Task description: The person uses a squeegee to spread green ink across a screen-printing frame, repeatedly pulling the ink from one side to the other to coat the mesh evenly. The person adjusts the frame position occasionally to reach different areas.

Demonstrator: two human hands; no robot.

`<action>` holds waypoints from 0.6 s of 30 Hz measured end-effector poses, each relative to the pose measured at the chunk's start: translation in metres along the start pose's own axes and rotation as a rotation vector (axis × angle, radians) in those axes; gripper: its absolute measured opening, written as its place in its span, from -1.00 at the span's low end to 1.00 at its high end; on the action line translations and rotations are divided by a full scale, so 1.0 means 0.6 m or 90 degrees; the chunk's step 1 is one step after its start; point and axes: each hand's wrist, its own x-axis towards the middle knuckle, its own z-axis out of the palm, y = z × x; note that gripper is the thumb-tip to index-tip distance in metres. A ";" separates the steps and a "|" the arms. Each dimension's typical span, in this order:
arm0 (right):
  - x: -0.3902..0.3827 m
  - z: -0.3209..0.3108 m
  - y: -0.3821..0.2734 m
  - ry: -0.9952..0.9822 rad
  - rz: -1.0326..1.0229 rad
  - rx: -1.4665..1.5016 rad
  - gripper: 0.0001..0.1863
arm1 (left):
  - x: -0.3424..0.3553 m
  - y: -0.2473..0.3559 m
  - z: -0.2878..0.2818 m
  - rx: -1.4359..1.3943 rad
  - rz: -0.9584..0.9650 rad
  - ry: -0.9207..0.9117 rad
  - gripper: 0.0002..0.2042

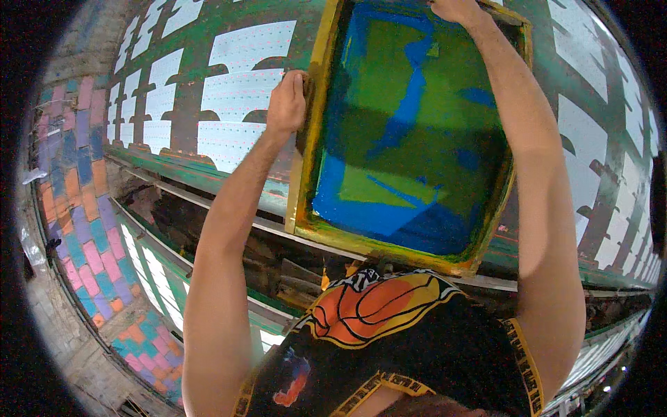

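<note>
A wooden-edged printing screen [300, 177], yellowed with ink, lies at a slant before me over the long table. Blue ink is smeared across its green mesh [368, 132]. At the screen's left side my left hand [286, 103] is closed, its curled fingers and thumb against the wooden edge. My right arm reaches over the right side of the screen to its far end. There my right hand [455, 10] is closed, partly cut off by the top of the picture; what its fingers hold is hidden.
White cut pieces [240, 104] with rounded notches lie in rows on the green table [184, 165], left and right of the screen. A rail [267, 224] runs along the table's near edge. Below left is a floor of coloured bricks [90, 257]. Another surface with white pieces [156, 267] sits lower down.
</note>
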 end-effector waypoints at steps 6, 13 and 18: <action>-0.039 -0.031 -0.040 -0.040 -0.137 0.087 -0.73 | 0.001 -0.005 0.002 0.014 0.013 0.008 -0.66; -0.138 -0.076 -0.182 -0.163 -0.183 0.044 -0.60 | 0.001 -0.014 0.004 -0.001 0.020 0.008 -0.64; -0.250 -0.102 -0.281 -0.141 -0.248 0.115 -0.85 | 0.005 -0.018 0.007 -0.005 0.013 0.006 -0.63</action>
